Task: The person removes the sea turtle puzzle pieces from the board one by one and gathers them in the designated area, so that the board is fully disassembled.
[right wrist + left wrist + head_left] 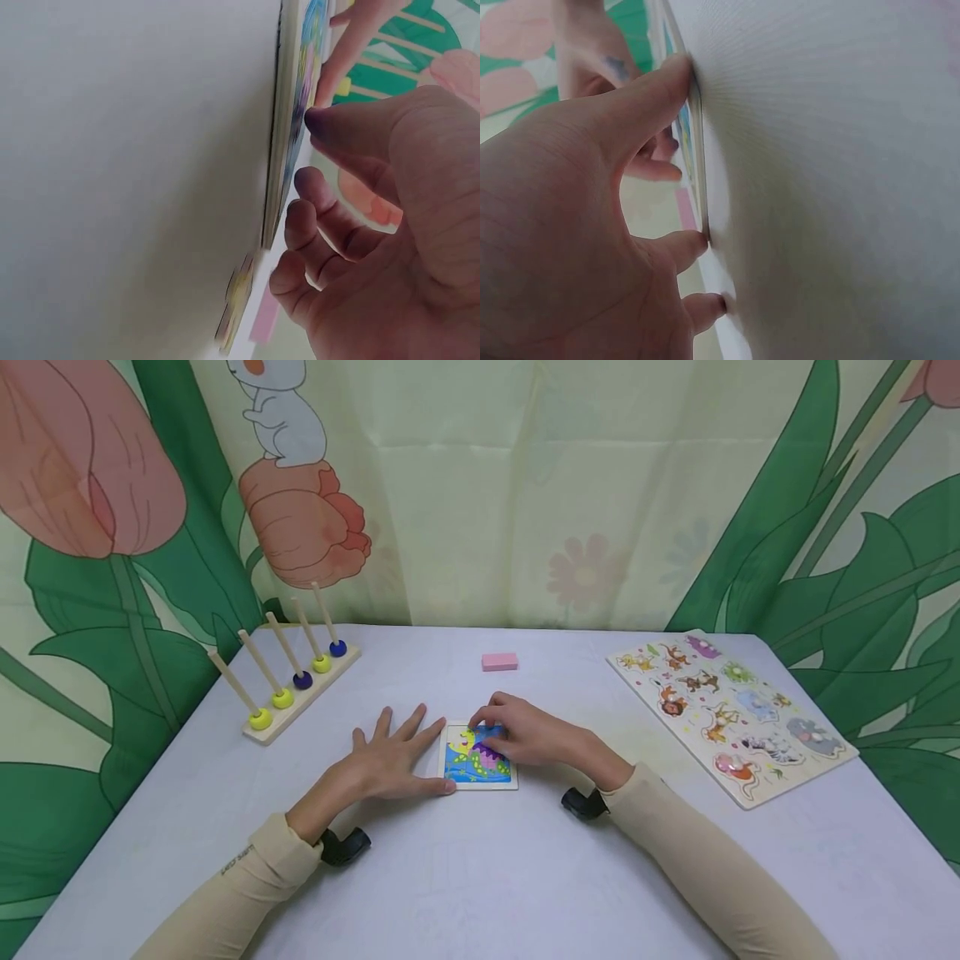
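A small square picture puzzle (pixel 480 758) lies flat on the table, with a yellow, green and purple figure on blue inside a pale wooden frame. My left hand (pixel 395 764) is spread on the table at its left side. The left thumb (pixel 660 86) touches the puzzle's edge, and another fingertip rests at its far corner. Over the upper right part of the picture, my right hand (pixel 525 731) has its fingers bent. Its thumb (pixel 352 131) touches or nearly touches the picture, and a gap with nothing in it parts the thumb from the fingers.
A pink block (pixel 499 662) lies behind the puzzle. At the back left stands a wooden peg rack (pixel 303 697) with yellow and dark blue beads on upright rods. An animal peg board (pixel 693 727) lies at the right. A printed curtain (pixel 487 493) hangs behind the table.
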